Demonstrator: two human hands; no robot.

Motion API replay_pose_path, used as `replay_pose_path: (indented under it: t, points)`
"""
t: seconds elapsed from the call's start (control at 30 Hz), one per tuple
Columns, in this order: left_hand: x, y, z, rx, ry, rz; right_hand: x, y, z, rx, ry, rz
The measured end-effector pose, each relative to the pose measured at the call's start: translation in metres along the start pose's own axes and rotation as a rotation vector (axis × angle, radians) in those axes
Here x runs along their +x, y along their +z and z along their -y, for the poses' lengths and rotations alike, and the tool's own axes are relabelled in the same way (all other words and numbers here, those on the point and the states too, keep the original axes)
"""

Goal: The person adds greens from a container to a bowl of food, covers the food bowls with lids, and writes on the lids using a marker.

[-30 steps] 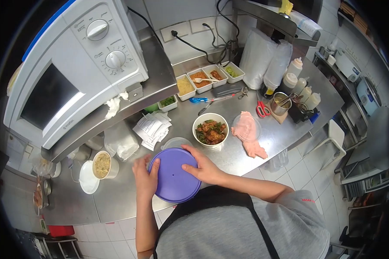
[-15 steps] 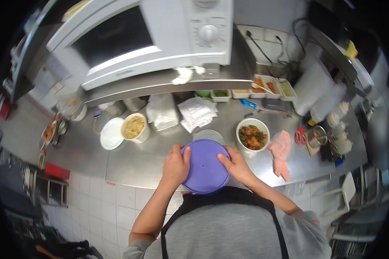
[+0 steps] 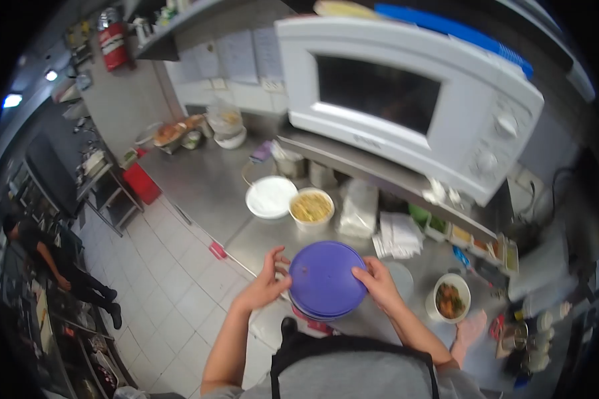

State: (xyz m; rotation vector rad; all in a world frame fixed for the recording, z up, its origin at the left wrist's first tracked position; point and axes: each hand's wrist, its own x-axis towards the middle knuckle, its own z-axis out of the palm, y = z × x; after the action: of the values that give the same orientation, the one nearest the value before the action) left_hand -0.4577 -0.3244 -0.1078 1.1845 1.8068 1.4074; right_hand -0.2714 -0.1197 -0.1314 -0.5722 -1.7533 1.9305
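Note:
A purple round lid (image 3: 326,279) is in front of my body at the counter's front edge. Another purple edge shows below its near rim; what lies beneath is hidden. My right hand (image 3: 381,284) grips the lid's right side, thumb on top and fingers underneath. On the other side, my left hand (image 3: 267,282) has its fingers spread, the thumb close to the lid's left rim; contact there is unclear. Right of my right hand are a clear round lid (image 3: 399,278) and a white bowl of cooked food (image 3: 451,298). A tub of yellow food (image 3: 311,209) stands beyond the purple lid.
A white lid (image 3: 271,197) lies left of the yellow food. Behind are a plastic-wrapped white stack (image 3: 359,207), folded papers (image 3: 399,235) and a microwave (image 3: 406,100) on a shelf. Pink gloves (image 3: 469,332) lie at right. A person (image 3: 60,266) in dark clothes is far left.
My view has swung left, and the purple lid has moved left along the counter with my hands. My left hand has loosened from the rim and spread its fingers; my right hand still grips.

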Motion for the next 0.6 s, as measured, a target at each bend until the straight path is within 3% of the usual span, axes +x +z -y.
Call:
replay_pose_path:
  t: [0.03, 0.1, 0.17, 0.23, 0.4, 0.43, 0.53, 0.57, 0.6]
  points:
    - [-0.007, -0.011, 0.017, -0.089, 0.079, -0.002, 0.012, 0.005, -0.01, 0.105, -0.001, -0.031]
    - [-0.012, -0.01, 0.059, -0.251, 0.078, -0.022, 0.029, 0.017, -0.025, -0.027, 0.035, 0.003]
    - [-0.009, 0.009, 0.078, -0.159, 0.078, -0.061, 0.044, 0.04, -0.031, -0.029, 0.01, -0.01]
    - [0.0, 0.004, 0.098, -0.284, 0.159, -0.103, 0.059, 0.059, -0.034, 0.018, 0.034, -0.019]
    - [0.018, -0.057, 0.161, 0.014, 0.325, -0.068, 0.107, 0.125, 0.007, 0.16, 0.102, 0.016]
    - [0.023, -0.063, 0.171, -0.03, 0.38, -0.241, 0.122, 0.141, 0.014, 0.086, 0.101, 0.062]
    - [0.061, -0.114, 0.171, -0.151, 0.169, -0.164, 0.154, 0.204, 0.068, -0.214, -0.196, 0.193]
    - [0.081, -0.133, 0.162, -0.047, 0.28, -0.242, 0.167, 0.221, 0.088, -0.323, -0.303, 0.243]
    - [0.098, -0.155, 0.149, -0.019, 0.248, -0.273, 0.179, 0.237, 0.106, -0.428, -0.406, 0.291]
